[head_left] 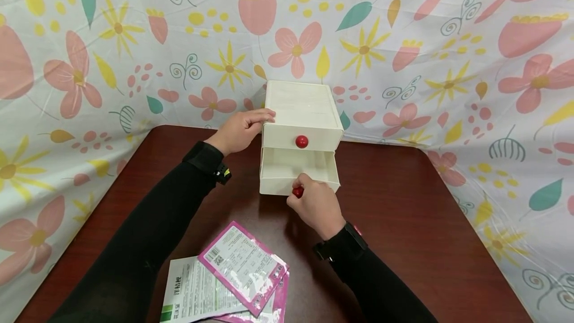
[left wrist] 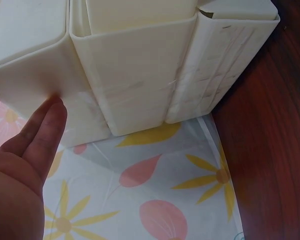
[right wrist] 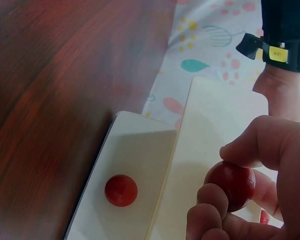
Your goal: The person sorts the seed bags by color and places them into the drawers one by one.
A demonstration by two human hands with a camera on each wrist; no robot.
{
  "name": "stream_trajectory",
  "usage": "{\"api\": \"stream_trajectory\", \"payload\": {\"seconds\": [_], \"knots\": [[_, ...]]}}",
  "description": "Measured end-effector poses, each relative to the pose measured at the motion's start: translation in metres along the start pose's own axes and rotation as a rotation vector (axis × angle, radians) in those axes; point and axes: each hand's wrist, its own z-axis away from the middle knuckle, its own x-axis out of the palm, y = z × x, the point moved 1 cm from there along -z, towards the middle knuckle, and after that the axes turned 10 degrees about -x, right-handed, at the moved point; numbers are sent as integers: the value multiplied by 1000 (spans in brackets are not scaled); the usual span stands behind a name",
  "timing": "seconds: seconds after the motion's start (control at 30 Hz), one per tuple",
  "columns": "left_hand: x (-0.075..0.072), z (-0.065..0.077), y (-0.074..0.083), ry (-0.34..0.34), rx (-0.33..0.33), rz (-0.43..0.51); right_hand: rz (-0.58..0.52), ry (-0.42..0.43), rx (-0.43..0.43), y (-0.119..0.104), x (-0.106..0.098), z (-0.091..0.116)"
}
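Note:
A cream drawer cabinet (head_left: 304, 103) with red round knobs stands at the back of the table. Below its top drawer (head_left: 280, 136), another drawer (head_left: 274, 186) is pulled partly out, and I see nothing inside it. My right hand (head_left: 317, 207) pinches that drawer's red knob (right wrist: 232, 185) between thumb and fingers. Another red knob (right wrist: 121, 190) shows on the neighbouring drawer front in the right wrist view. My left hand (head_left: 239, 129) rests against the cabinet's upper left side. Its fingers (left wrist: 49, 127) lie fairly straight on the cream side wall in the left wrist view.
Several flat printed packets overlap near the table's front: a pink-edged one (head_left: 244, 265) on top, a white and green one (head_left: 193, 288) under it. Behind the dark red-brown table (head_left: 394, 223) hangs a flower-patterned cloth (head_left: 394, 29), close to the cabinet's back.

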Motion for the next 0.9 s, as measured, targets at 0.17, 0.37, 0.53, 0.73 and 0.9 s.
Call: {"api": "stream_trajectory", "payload": {"seconds": [0.17,0.37,0.53,0.73,0.9], "knots": [[0,-1,-1,2,-5,0,-3,4,-1,0,0,2],[1,0,-2,2,-7,1,-7,7,-10,-1,0,6],[3,0,-4,-4,-8,-1,-6,13,-17,-3,0,10],[3,0,-4,-2,-8,-2,-4,32,-35,-4,-1,13],[2,0,-1,-2,-6,-2,10,33,-51,-4,-1,15]]}}
